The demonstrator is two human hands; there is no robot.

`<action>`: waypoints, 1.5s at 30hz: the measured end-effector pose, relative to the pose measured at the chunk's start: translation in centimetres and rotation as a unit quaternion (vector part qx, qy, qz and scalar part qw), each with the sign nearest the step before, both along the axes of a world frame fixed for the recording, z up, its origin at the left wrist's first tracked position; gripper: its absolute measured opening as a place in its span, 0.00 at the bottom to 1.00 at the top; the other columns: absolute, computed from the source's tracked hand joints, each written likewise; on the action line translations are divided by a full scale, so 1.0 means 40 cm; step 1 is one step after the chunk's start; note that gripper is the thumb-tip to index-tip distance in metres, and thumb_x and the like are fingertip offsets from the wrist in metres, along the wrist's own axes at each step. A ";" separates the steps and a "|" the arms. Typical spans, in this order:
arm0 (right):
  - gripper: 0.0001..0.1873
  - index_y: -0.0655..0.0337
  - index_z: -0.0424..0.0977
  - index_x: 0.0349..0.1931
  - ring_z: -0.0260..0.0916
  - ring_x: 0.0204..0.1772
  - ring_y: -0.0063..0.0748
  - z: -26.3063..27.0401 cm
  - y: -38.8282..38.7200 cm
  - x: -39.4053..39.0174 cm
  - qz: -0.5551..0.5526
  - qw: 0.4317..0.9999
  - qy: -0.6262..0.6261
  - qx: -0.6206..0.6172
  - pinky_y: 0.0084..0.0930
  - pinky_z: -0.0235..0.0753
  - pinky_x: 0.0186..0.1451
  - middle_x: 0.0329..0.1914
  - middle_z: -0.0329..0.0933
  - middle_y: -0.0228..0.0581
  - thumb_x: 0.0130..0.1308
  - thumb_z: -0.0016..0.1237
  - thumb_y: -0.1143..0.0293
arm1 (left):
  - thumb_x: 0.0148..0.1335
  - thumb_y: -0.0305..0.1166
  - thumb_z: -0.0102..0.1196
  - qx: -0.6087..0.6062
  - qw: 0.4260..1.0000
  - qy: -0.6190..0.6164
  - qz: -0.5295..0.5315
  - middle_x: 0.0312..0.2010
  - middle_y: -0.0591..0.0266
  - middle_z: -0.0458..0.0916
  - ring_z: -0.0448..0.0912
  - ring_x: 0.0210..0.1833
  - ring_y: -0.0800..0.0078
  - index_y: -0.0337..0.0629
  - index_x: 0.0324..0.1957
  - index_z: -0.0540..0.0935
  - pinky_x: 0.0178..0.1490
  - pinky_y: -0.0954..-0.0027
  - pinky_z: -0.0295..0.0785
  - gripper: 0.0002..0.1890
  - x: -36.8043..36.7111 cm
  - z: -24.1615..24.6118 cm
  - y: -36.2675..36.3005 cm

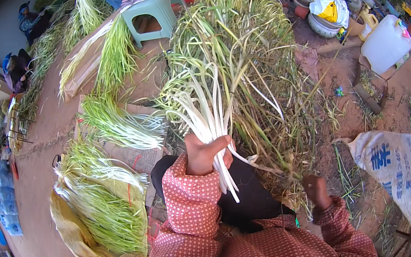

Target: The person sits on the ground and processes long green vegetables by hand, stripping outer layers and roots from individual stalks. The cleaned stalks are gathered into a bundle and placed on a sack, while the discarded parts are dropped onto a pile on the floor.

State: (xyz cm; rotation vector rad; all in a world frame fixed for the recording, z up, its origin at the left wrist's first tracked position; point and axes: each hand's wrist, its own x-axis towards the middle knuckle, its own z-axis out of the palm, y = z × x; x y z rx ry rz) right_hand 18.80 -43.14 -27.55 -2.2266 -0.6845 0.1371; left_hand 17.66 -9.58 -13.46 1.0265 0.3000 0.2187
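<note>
My left hand (203, 155) is closed around a bundle of long white-stemmed leafy vegetables (206, 118), which look like garlic sprouts. Their pale green tops fan away from me, and the white lower ends stick out below my fist. Lower right, my right hand (317, 190) is blurred and curled into a fist. A withered yellowish strand (268, 169) runs from the bundle to this fist, which appears to grip its end. Beyond both hands rises a large heap of uncleaned stalks (259, 63) with dry, tangled leaves.
At left, several sprouts (110, 212) lie on a yellow woven sack (72, 230); another bunch (124, 123) lies on cardboard. A green plastic stool (154, 9) stands behind. Right are a printed white sack (406, 173), a white jerrycan (385, 43) and basins. Other people (17, 71) sit far left.
</note>
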 end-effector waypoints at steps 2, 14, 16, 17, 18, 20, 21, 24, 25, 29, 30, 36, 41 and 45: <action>0.02 0.64 0.68 0.16 0.63 0.18 0.46 -0.102 -0.139 0.024 0.010 0.993 -0.027 -0.115 0.32 0.62 0.21 0.14 0.65 0.48 0.44 0.45 0.78 | 0.47 0.14 0.47 0.011 1.000 -0.007 -0.006 0.14 0.48 0.72 0.69 0.08 0.69 0.23 0.28 0.70 0.08 0.71 0.63 0.04 -0.012 -0.003 0.002; 0.17 0.65 0.66 0.24 0.61 0.19 0.32 0.069 0.041 0.137 -0.071 0.994 -0.057 -0.061 0.23 0.63 0.19 0.16 0.62 0.36 0.45 0.58 0.64 | 0.49 0.14 0.45 0.053 0.999 -0.004 0.004 0.14 0.46 0.71 0.67 0.08 0.70 0.20 0.28 0.68 0.07 0.72 0.62 0.04 -0.067 0.023 -0.011; 0.24 0.66 0.65 0.34 0.64 0.23 0.35 0.156 0.257 0.131 0.011 0.991 -0.105 0.086 0.26 0.66 0.23 0.20 0.65 0.39 0.44 0.57 0.57 | 0.49 0.14 0.45 0.053 0.999 -0.006 0.001 0.13 0.48 0.71 0.67 0.08 0.71 0.19 0.25 0.69 0.08 0.73 0.62 0.03 -0.064 0.026 -0.032; 0.25 0.68 0.66 0.39 0.66 0.27 0.39 0.194 0.345 0.117 0.013 0.979 -0.168 0.116 0.30 0.67 0.28 0.19 0.65 0.42 0.45 0.57 0.60 | 0.49 0.14 0.45 0.066 0.998 0.004 -0.019 0.13 0.47 0.71 0.67 0.08 0.71 0.20 0.27 0.69 0.08 0.73 0.63 0.03 -0.068 0.030 -0.037; 0.26 0.70 0.65 0.42 0.66 0.28 0.41 0.219 0.425 0.120 0.031 0.982 -0.159 0.099 0.32 0.68 0.31 0.20 0.66 0.44 0.45 0.56 0.63 | 0.49 0.14 0.45 0.074 0.997 0.018 -0.029 0.14 0.47 0.71 0.67 0.08 0.71 0.20 0.29 0.69 0.09 0.73 0.63 0.04 -0.071 0.032 -0.045; 0.25 0.72 0.65 0.43 0.66 0.28 0.41 0.235 0.533 0.164 0.048 0.987 -0.142 0.050 0.32 0.68 0.31 0.21 0.66 0.47 0.44 0.54 0.69 | 0.49 0.13 0.45 0.080 0.995 0.025 -0.054 0.14 0.47 0.71 0.68 0.09 0.71 0.21 0.34 0.67 0.09 0.73 0.63 0.09 -0.090 0.035 -0.049; 0.23 0.73 0.66 0.42 0.66 0.26 0.40 0.223 0.574 0.198 0.048 0.989 -0.138 0.022 0.31 0.69 0.29 0.20 0.66 0.48 0.44 0.53 0.72 | 0.50 0.13 0.45 0.090 0.994 -0.003 -0.065 0.15 0.47 0.71 0.68 0.09 0.71 0.20 0.35 0.66 0.09 0.73 0.64 0.09 -0.100 0.035 -0.050; 0.16 0.68 0.71 0.36 0.67 0.24 0.35 0.145 0.550 0.314 -0.007 1.000 -0.022 0.011 0.27 0.69 0.25 0.22 0.69 0.46 0.43 0.52 0.75 | 0.54 0.14 0.41 0.116 0.985 -0.098 -0.086 0.19 0.43 0.72 0.69 0.11 0.71 0.23 0.39 0.66 0.10 0.74 0.67 0.09 -0.138 0.039 -0.029; 0.15 0.66 0.72 0.36 0.67 0.23 0.33 0.111 0.501 0.351 -0.016 0.999 -0.040 -0.011 0.26 0.69 0.24 0.22 0.70 0.44 0.43 0.52 0.75 | 0.55 0.15 0.39 0.104 0.977 -0.152 -0.105 0.23 0.43 0.74 0.71 0.14 0.70 0.27 0.42 0.66 0.12 0.74 0.70 0.11 -0.142 0.044 -0.006; 0.12 0.65 0.71 0.30 0.66 0.27 0.48 -0.024 0.271 0.424 -0.087 0.986 -0.134 -0.041 0.35 0.66 0.27 0.23 0.68 0.51 0.40 0.46 0.80 | 0.53 0.62 0.32 -0.063 0.956 -0.234 -0.168 0.26 0.48 0.73 0.73 0.20 0.71 0.33 0.42 0.71 0.18 0.73 0.69 0.37 -0.135 0.095 0.087; 0.11 0.66 0.69 0.27 0.64 0.28 0.53 -0.055 0.203 0.420 -0.093 0.983 -0.155 -0.022 0.39 0.64 0.28 0.23 0.67 0.54 0.38 0.45 0.80 | 0.53 0.63 0.32 -0.056 0.948 -0.249 -0.191 0.26 0.47 0.73 0.73 0.20 0.71 0.34 0.44 0.70 0.18 0.73 0.69 0.37 -0.124 0.119 0.119; 0.09 0.68 0.65 0.22 0.61 0.29 0.59 -0.229 -0.151 0.342 -0.211 0.965 -0.126 -0.090 0.46 0.60 0.30 0.21 0.64 0.56 0.36 0.46 0.78 | 0.56 0.26 0.43 0.152 0.967 -0.195 0.055 0.16 0.48 0.71 0.67 0.08 0.76 0.26 0.37 0.66 0.11 0.74 0.69 0.11 -0.092 0.265 0.192; 0.11 0.67 0.68 0.23 0.67 0.24 0.53 -0.240 -0.338 0.238 -0.365 0.919 0.022 -0.150 0.39 0.64 0.25 0.19 0.68 0.52 0.41 0.53 0.70 | 0.58 0.27 0.40 0.097 0.964 -0.247 -0.013 0.14 0.53 0.69 0.66 0.09 0.77 0.28 0.35 0.67 0.11 0.75 0.68 0.09 -0.026 0.318 0.195; 0.15 0.65 0.68 0.22 0.63 0.18 0.33 -0.066 -0.258 0.205 -0.324 0.933 -0.085 -0.132 0.33 0.61 0.22 0.13 0.66 0.41 0.43 0.56 0.64 | 0.54 0.20 0.41 0.136 0.928 -0.348 -0.004 0.19 0.49 0.72 0.67 0.10 0.77 0.25 0.37 0.68 0.09 0.77 0.68 0.09 0.035 0.250 0.128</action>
